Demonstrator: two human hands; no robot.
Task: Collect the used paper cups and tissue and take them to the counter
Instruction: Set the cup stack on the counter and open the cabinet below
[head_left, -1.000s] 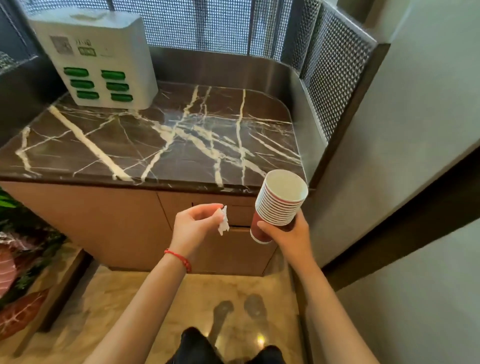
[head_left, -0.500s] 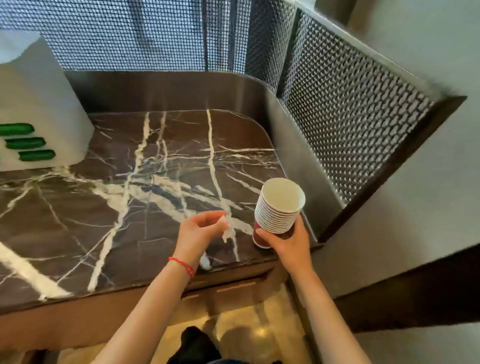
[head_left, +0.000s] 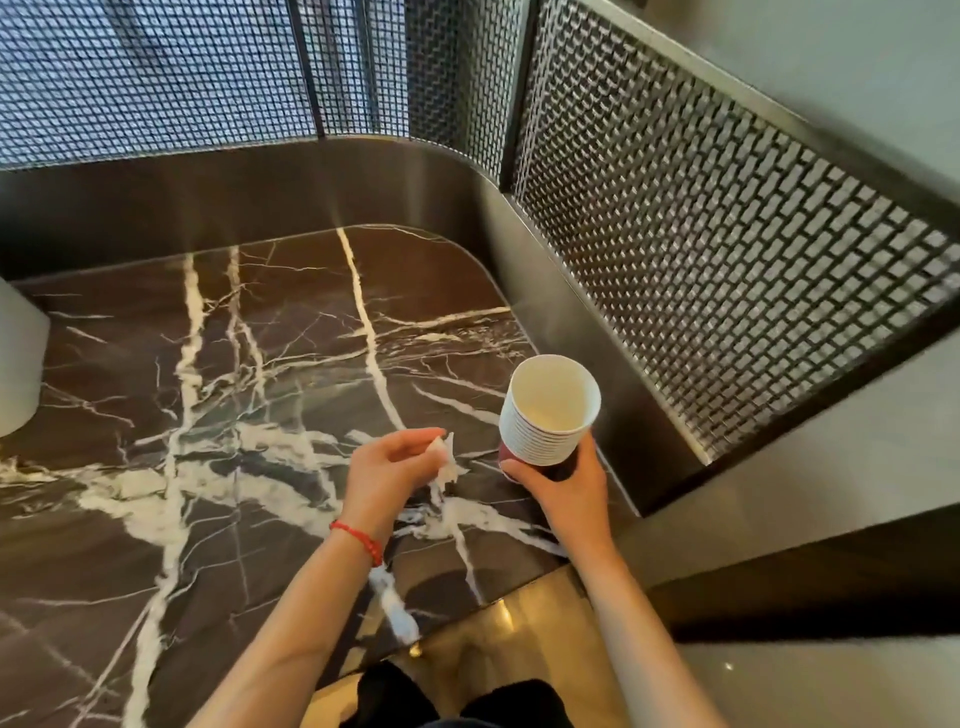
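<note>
My right hand grips the red base of a stack of several nested paper cups, white inside, tilted a little and held above the right part of the dark marble counter. My left hand, with a red string on its wrist, pinches a small crumpled white tissue between thumb and fingertips, just left of the cups and above the counter. Both hands hover over the counter's front right area without touching it.
A metal upstand and mesh screen wall the counter at the back and right. A white box stands on the counter at the far left edge. The counter's front edge is close to my body, with polished floor below.
I have come closer to the counter. Both hands, which were in front of its cabinet, are now over the marble top, holding the same tissue and cups.
</note>
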